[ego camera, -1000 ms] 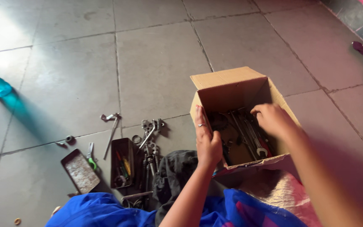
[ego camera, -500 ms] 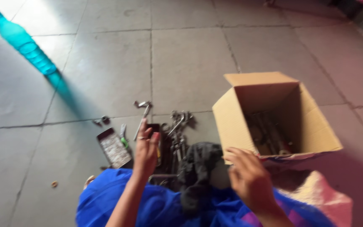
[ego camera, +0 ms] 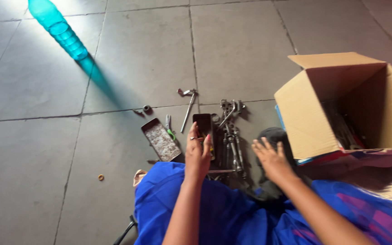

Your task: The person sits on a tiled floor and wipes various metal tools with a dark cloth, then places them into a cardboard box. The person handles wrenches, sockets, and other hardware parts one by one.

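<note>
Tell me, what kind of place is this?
Probably a floor at home or in a small workshop used for sorting tools. Grey floor tiles, metal tools laid out by the left hand, and a cardboard box holding more tools suggest it.

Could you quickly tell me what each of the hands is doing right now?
Left hand: open, fingers on the dark tin, holding nothing.
Right hand: open, fingers spread, empty.

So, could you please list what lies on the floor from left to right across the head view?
Small ring → teal bottle → flat tray → left hand → spanners → right hand → cardboard box.
</note>
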